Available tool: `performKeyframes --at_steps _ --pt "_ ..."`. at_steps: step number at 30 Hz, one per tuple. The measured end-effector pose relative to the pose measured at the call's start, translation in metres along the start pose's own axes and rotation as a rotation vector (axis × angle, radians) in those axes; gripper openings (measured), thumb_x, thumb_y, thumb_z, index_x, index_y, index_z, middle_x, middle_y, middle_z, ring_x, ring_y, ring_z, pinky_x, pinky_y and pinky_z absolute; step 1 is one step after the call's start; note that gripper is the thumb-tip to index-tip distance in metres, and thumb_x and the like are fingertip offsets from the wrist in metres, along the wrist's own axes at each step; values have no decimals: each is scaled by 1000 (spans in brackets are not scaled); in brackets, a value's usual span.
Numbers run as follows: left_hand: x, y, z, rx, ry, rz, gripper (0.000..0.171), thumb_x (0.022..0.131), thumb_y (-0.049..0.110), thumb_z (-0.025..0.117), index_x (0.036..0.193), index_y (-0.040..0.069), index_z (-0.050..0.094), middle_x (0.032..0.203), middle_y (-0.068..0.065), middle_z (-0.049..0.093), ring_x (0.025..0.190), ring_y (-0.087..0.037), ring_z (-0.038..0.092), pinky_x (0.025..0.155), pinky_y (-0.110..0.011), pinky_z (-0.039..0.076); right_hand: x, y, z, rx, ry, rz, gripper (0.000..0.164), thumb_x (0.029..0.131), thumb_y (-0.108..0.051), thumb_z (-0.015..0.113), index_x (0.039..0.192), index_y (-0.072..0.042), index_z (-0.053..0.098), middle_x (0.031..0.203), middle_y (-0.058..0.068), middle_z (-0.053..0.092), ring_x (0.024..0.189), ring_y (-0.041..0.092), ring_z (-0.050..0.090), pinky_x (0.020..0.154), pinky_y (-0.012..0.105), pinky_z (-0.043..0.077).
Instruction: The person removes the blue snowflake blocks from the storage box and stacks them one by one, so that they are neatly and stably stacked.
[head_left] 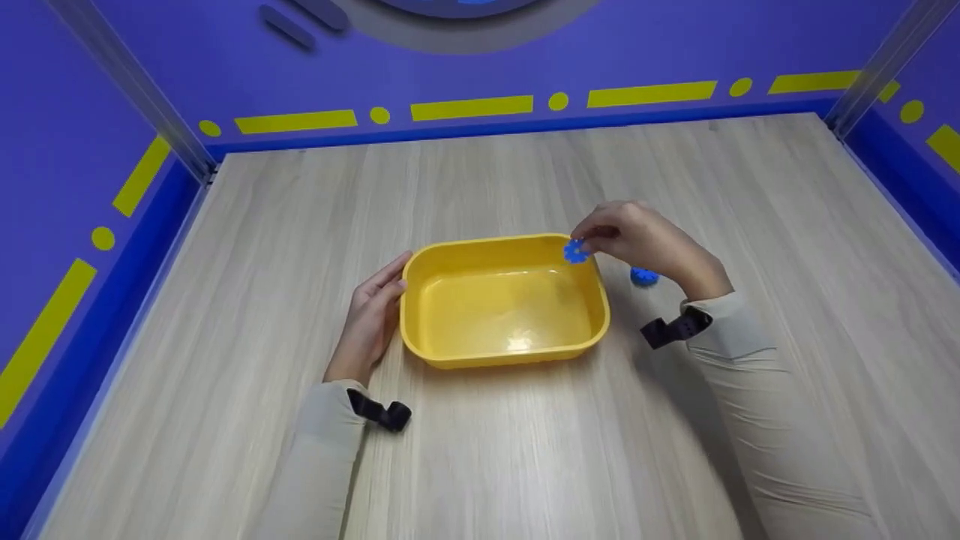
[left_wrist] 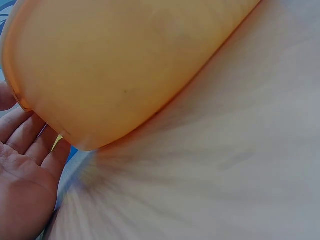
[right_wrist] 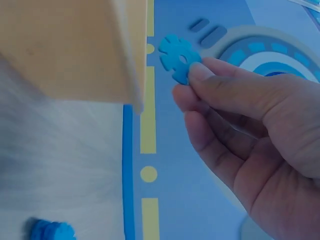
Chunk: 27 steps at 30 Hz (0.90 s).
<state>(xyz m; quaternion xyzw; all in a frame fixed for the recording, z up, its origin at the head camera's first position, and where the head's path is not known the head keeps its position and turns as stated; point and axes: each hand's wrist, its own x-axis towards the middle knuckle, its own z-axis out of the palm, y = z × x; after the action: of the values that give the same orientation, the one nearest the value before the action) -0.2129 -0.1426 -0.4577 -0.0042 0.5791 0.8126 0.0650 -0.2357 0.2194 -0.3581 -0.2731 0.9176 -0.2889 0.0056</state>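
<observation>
A yellow plastic basin (head_left: 506, 358) stands on the table with its inside bare. My left hand (head_left: 369, 315) holds its left end, thumb at the rim and the other fingers against the outer wall; in the left wrist view those fingers (left_wrist: 22, 132) reach up under the rim. Between thumb and index finger, my right hand (head_left: 637, 234) pinches a blue snowflake disc (right_wrist: 176, 57), notched around its edge with a small hole in the centre. In the head view the disc overlaps the basin's back right corner. More blue snowflake discs (head_left: 643, 277) lie on the table below the right hand.
The light wood table (head_left: 480, 465) runs back to a purple wall (head_left: 637, 45) with yellow dashes and dots. Side panels (head_left: 52, 187) border it left and right. A black camera strap (head_left: 679, 328) circles each sleeve cuff.
</observation>
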Motion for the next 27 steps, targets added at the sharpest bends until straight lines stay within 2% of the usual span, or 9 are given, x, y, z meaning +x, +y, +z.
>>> performKeyframes --at_steps 6,10,18,27 --pt "0 -1 -1 1 -9 -2 48 95 3 48 142 2 44 149 -10 44 133 -17 47 107 -28 42 -12 11 -1 1 52 33 15 88 -5 66 101 -5 74 97 9 71 86 21 63 80 38 58" --pt "1 -1 -2 4 -16 -6 48 95 4 49 143 2 43 150 -9 43 134 -18 45 107 -27 42 -20 18 -1 -6 86 35 15 87 -3 67 100 -5 74 95 9 71 84 20 64 78 36 59" --pt "1 -1 -1 7 -7 -15 48 95 3 48 143 2 44 150 -9 43 135 -19 44 108 -29 41 -36 30 -2 8 111 107 17 86 -2 68 100 -8 74 94 5 70 81 16 63 73 12 53" --pt "0 0 -1 15 -14 -6 49 95 4 49 143 1 43 151 -9 41 137 -19 42 110 -30 39 -50 44 -2 41 108 196 17 88 -5 66 103 -5 73 99 12 70 86 22 62 74 2 44"
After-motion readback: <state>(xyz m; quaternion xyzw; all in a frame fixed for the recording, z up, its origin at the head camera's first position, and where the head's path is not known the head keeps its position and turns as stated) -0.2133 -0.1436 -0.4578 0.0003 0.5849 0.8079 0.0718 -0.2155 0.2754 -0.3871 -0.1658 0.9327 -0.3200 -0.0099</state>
